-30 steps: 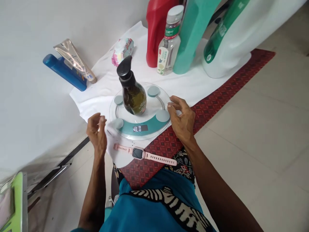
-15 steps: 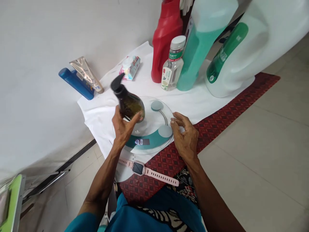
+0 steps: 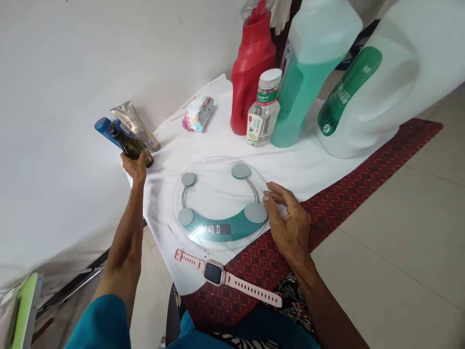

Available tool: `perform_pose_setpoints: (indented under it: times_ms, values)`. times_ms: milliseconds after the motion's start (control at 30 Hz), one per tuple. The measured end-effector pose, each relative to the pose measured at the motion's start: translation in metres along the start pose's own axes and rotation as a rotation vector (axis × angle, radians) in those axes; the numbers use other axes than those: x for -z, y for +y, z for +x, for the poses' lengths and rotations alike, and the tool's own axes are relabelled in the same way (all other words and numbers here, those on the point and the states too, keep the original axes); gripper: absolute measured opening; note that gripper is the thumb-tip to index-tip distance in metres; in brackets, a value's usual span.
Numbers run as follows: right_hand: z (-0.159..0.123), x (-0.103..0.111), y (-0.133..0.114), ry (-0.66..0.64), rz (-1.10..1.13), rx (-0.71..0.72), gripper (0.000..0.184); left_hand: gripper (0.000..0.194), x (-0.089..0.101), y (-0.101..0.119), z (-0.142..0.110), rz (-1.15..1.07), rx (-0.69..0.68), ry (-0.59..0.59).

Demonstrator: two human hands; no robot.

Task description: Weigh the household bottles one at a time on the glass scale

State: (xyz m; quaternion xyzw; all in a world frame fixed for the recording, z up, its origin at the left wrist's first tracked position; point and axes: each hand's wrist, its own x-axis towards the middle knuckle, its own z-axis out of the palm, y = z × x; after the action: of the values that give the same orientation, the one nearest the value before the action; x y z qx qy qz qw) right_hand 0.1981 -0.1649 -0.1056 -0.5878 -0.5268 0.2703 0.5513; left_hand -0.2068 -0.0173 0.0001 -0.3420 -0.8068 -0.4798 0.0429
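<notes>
Far out on the left, my left hand is closed around a dark pump bottle. The bottle is tilted beside a blue bottle and a gold squeeze tube, partly covering the blue one. My right hand pinches the right rim of a round glass bathroom scale, with thumb and fingertips together at the edge. A lit number shows on the scale's display, and nothing rests on its glass. Just in front of the scale lies a pink smartwatch with its strap spread out.
A red detergent bottle, a small clear bottle, a green liquid bottle and a large white jug stand at the back right. A tissue pack lies on the white cloth. The wall borders the left.
My left hand has carried the pump bottle from above the scale leftward to the blue bottle and tube. My right hand has stayed at the scale's rim.
</notes>
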Motion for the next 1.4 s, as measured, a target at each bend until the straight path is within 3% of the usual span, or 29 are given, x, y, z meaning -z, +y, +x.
perform_pose_setpoints:
  times_ms: [167, 300, 400, 500, 633, 767, 833, 900, 967, 1133, 1300, 1400]
  values:
    - [0.000, -0.002, 0.001, 0.009, -0.003, -0.004, 0.039, 0.053, -0.023, -0.014, 0.021, 0.014, 0.015, -0.018]
    - [-0.001, -0.002, 0.001, 0.008, 0.012, -0.020, 0.040, 0.056, -0.030, -0.016, 0.027, -0.084, -0.017, -0.039]
    - [0.000, -0.002, 0.000, -0.005, 0.038, -0.031, 0.042, 0.069, -0.024, -0.014, 0.011, -0.082, -0.037, -0.005]
    - [0.001, -0.002, -0.001, -0.023, 0.060, -0.043, 0.044, 0.077, -0.013, -0.018, -0.028, -0.058, -0.151, 0.000]
    - [-0.002, -0.001, -0.001, -0.047, 0.074, -0.051, 0.048, 0.069, -0.001, -0.027, -0.080, -0.140, -0.268, -0.178]
    - [0.001, 0.003, -0.008, -0.023, 0.030, -0.054, 0.047, 0.054, -0.006, -0.029, -0.092, -0.346, -0.098, -0.507]
    - [0.017, 0.003, -0.017, 0.071, -0.038, 0.056, 0.047, 0.056, -0.013, -0.027, -0.089, -0.472, -0.005, -0.644]
    - [0.046, 0.001, -0.029, 0.161, -0.107, 0.214, 0.046, 0.055, -0.020, -0.027, -0.087, -0.564, 0.038, -0.685]
    - [0.087, -0.006, -0.039, 0.182, -0.132, 0.306, 0.049, 0.051, -0.025, -0.028, -0.088, -0.584, 0.024, -0.657]
    - [0.182, -0.037, -0.048, 0.129, -0.138, 0.281, 0.069, 0.034, -0.031, -0.041, -0.093, -0.397, -0.082, -0.537]
    - [0.211, -0.066, -0.048, 0.215, -0.302, 0.246, 0.066, 0.027, -0.032, -0.045, -0.098, -0.126, -0.252, -0.560]
    - [0.217, -0.077, -0.050, 0.288, -0.376, 0.221, 0.063, 0.023, -0.030, -0.042, -0.102, -0.047, -0.276, -0.557]
